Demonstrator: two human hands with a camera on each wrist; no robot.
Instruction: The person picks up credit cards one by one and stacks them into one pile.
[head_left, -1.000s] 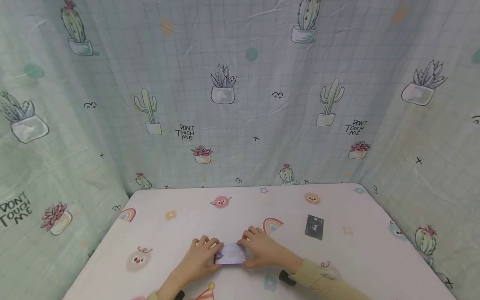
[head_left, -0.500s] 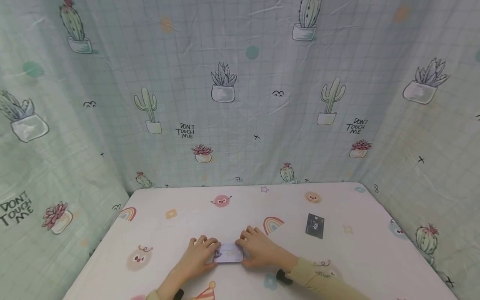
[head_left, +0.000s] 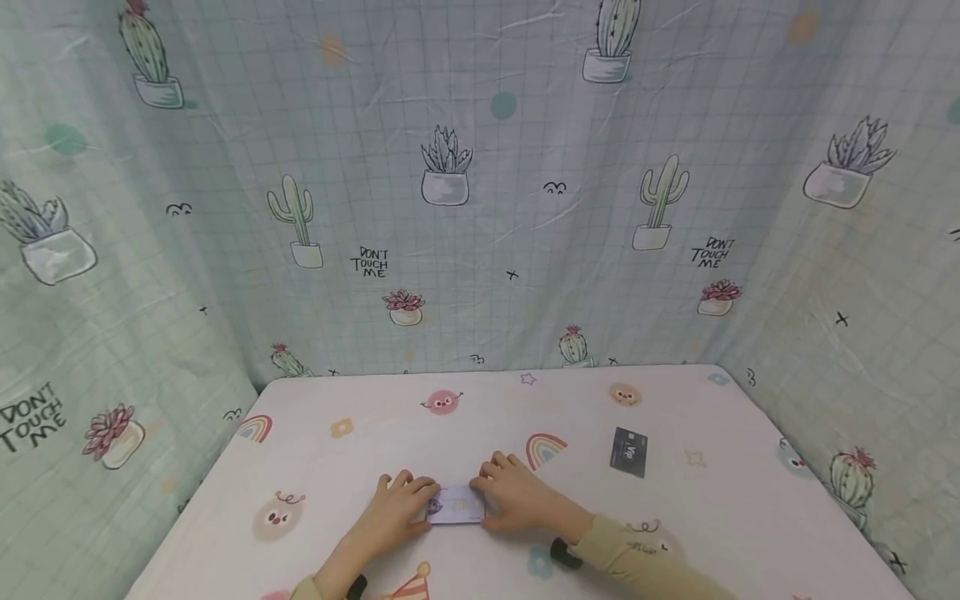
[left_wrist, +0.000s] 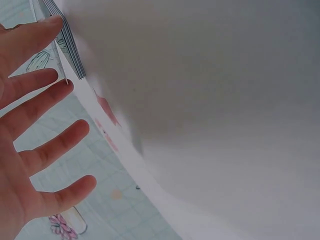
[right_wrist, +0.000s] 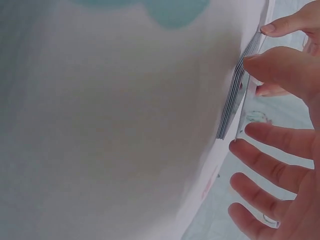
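A pale purple card (head_left: 457, 506) lies level between both hands, on the near middle of the table. My left hand (head_left: 397, 505) pinches its left end, thumb at the near edge and fingertips at the far edge. In the same way my right hand (head_left: 517, 497) grips the right end. Both wrist views show a neat stack of cards (right_wrist: 231, 100) with dark and light edges under it. The top card's far side stands slightly apart from the stack, and the thumbs touch the near side.
A dark card marked "Vip" (head_left: 629, 452) lies on the table to the right, beyond the right forearm. The white tablecloth (head_left: 360, 467) has printed cartoon figures. A cactus-print curtain (head_left: 480, 250) encloses the back and sides.
Both hands and the pale card have come down slightly and shifted a little left. The card's dark near side shows thinner than a second ago. The dark card stays where it was.
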